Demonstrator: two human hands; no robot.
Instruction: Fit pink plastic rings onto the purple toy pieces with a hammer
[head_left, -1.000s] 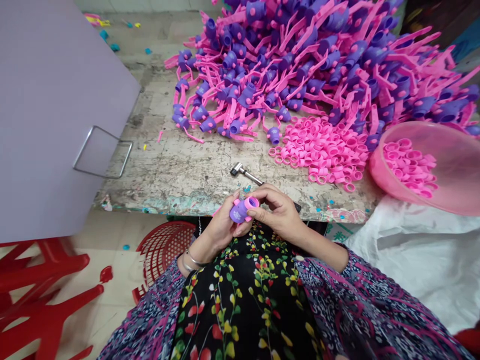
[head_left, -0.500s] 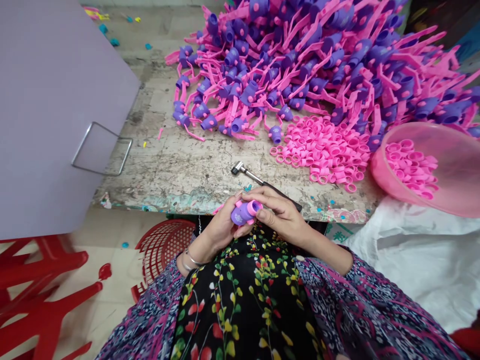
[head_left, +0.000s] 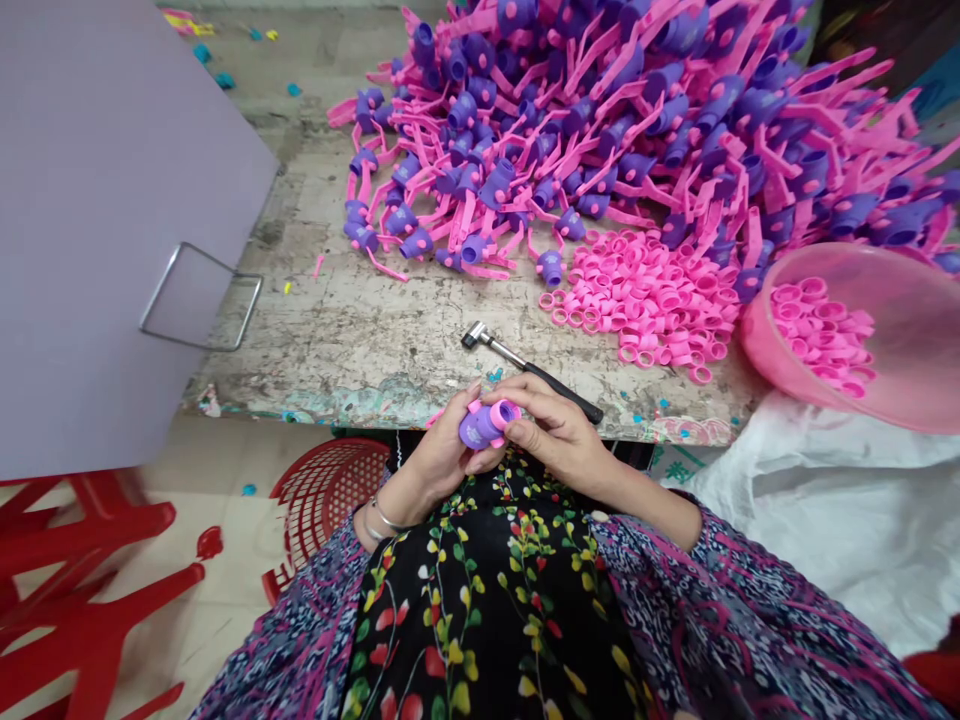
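Observation:
Above my lap, close to the table's front edge, my left hand (head_left: 444, 447) is closed around a purple plastic part (head_left: 475, 428) with pink side pieces and pale printing on it. A pink ring (head_left: 502, 411) sits around the part's hollow end, which faces right. The thumb and fingers of my right hand (head_left: 562, 432) pinch this ring. My left fingers hide the underside of the part. Just beyond my hands lies a small hammer (head_left: 517, 361) with a black handle.
Purple bodies with pink arms form a large pile (head_left: 525, 150) at the back. In front lie many loose pink rings (head_left: 645, 300). A pink bowl (head_left: 915, 335) holds more rings at right. A grey panel (head_left: 127, 220) with a wire handle stands left; a red basket (head_left: 330, 490) is below.
Both hands keep their hold; the part and ring have shifted very slightly left in view. Little else differs.

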